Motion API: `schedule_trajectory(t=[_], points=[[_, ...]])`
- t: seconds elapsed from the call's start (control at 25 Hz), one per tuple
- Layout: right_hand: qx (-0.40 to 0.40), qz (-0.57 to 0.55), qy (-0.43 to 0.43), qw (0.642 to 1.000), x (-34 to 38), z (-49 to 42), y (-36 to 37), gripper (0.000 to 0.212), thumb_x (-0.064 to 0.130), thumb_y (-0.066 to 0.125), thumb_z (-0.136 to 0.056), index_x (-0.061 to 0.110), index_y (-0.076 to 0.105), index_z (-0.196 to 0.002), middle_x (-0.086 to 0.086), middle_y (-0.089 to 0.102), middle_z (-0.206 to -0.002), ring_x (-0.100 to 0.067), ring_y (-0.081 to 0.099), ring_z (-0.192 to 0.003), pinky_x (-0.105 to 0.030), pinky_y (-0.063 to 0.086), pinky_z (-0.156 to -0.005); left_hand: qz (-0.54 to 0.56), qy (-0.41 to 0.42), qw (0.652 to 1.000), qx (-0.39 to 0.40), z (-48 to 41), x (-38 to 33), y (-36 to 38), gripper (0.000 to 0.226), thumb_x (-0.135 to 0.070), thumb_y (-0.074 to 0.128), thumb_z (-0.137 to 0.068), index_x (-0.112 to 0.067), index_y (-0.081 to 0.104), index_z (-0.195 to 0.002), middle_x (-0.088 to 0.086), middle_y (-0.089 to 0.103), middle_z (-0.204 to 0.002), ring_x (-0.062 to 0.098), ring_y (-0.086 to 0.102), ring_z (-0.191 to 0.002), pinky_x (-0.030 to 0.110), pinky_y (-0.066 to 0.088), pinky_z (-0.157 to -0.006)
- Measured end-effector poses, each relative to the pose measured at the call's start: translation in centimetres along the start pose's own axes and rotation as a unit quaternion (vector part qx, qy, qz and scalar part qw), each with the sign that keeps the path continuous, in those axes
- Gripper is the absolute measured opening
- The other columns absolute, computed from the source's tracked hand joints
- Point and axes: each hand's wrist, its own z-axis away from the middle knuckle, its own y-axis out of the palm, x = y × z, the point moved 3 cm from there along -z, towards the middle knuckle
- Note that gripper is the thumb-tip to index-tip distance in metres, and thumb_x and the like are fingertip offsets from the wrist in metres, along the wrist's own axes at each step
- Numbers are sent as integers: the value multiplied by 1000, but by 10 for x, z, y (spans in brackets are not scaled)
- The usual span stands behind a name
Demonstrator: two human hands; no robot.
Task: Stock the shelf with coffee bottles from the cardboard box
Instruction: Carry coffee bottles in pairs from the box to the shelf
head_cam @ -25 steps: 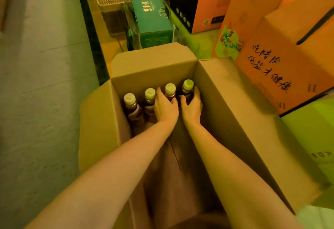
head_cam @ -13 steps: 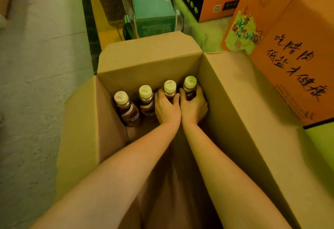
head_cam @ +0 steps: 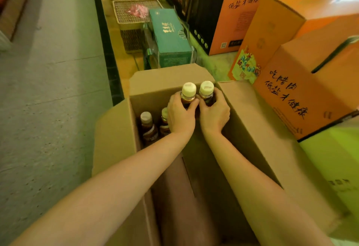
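Left bottle (head_cam: pixel 188 96) is gripped by the left hand (head_cam: pixel 181 116), right bottle (head_cam: pixel 206 94) by the right hand (head_cam: pixel 214 115), both up at the box's (head_cam: pixel 155 90) far end. They might bump, slip and drop on the low bottles (head_cam: pixel 147 129).

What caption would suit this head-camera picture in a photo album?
Left hand grips one coffee bottle, right hand another, both held above two more standing in the open cardboard box.

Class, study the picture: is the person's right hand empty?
No, the right hand grips a pale-capped brown coffee bottle at the far end of the open brown cardboard box.
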Motion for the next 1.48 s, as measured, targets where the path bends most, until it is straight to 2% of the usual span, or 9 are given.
schedule_trajectory(t=[0.12, 0.28, 0.48, 0.64, 0.76, 0.84, 1.12, 1.32, 1.48], points=[[-5, -56, -97, 994, 67, 7, -16, 45, 29, 72, -78, 17, 60, -119, -1, 67, -115, -11, 59, -105, -28, 47, -91, 68, 44, 997, 1, -11, -42, -53, 30, -27, 66, -83, -13, 59, -109, 1, 63, -105, 15, 58, -101, 29, 47, -87], [19, -102, -201, 974, 173, 38, -13, 37, 27, 73, -79, 11, 62, -110, 2, 67, -103, -1, 55, -92, -6, 41, -76, 113, 105, 988, -18, -31, -88, -154, 31, -27, 64, -85, -14, 60, -113, -3, 64, -107, 8, 57, -100, 13, 41, -84], [58, -157, -238, 957, 295, 108, 43, 36, 35, 75, -75, 13, 64, -102, 8, 62, -90, -5, 58, -83, -17, 48, -74, 105, 141, 983, -60, -73, -89, -316, 23, -30, 70, -80, -18, 65, -100, -2, 68, -98, 11, 63, -93, 27, 51, -83], [108, -185, -253, 943, 390, 188, 122, 42, 42, 75, -73, 17, 64, -105, 4, 68, -100, -11, 63, -93, -28, 52, -83, 86, 142, 982, -88, -101, -68, -463, 19, -23, 71, -80, -12, 67, -95, 0, 66, -86, 4, 60, -74, 7, 45, -62], [148, -199, -265, 932, 464, 253, 188, 48, 46, 76, -71, 15, 65, -105, 2, 67, -100, -12, 62, -93, -28, 52, -81, 63, 132, 982, -123, -121, -47, -579, 24, -27, 72, -79, -12, 69, -97, 5, 69, -91, 15, 64, -85, 25, 51, -75], [189, -227, -267, 917, 508, 295, 228, 46, 43, 76, -72, 14, 65, -106, 2, 66, -96, -11, 61, -89, -28, 52, -80, 49, 121, 981, -146, -129, -33, -648, 26, -26, 70, -80, -10, 68, -101, 7, 69, -97, 14, 62, -86, 27, 49, -75], [352, -295, -298, 837, 644, 437, 378, 45, 38, 76, -74, 13, 64, -110, 0, 69, -101, -13, 65, -93, -27, 54, -80, 23, 60, 965, -255, -156, 26, -863, 36, -30, 65, -84, -13, 60, -116, 5, 64, -120, 21, 57, -113, 33, 44, -90], [453, -325, -342, 756, 731, 523, 482, 32, 34, 75, -76, 18, 65, -102, 0, 70, -99, -11, 65, -91, -30, 55, -85, 9, 30, 934, -355, -184, 66, -991, 29, -27, 67, -83, -15, 62, -109, -2, 63, -103, 12, 56, -97, 31, 44, -84], [502, -334, -390, 696, 807, 580, 578, 36, 37, 73, -77, 15, 65, -105, -2, 70, -103, -11, 65, -93, -33, 55, -86, -35, 16, 902, -429, -231, 93, -1090, 32, -27, 68, -82, -13, 64, -110, 2, 67, -110, 18, 60, -104, 38, 48, -93]])
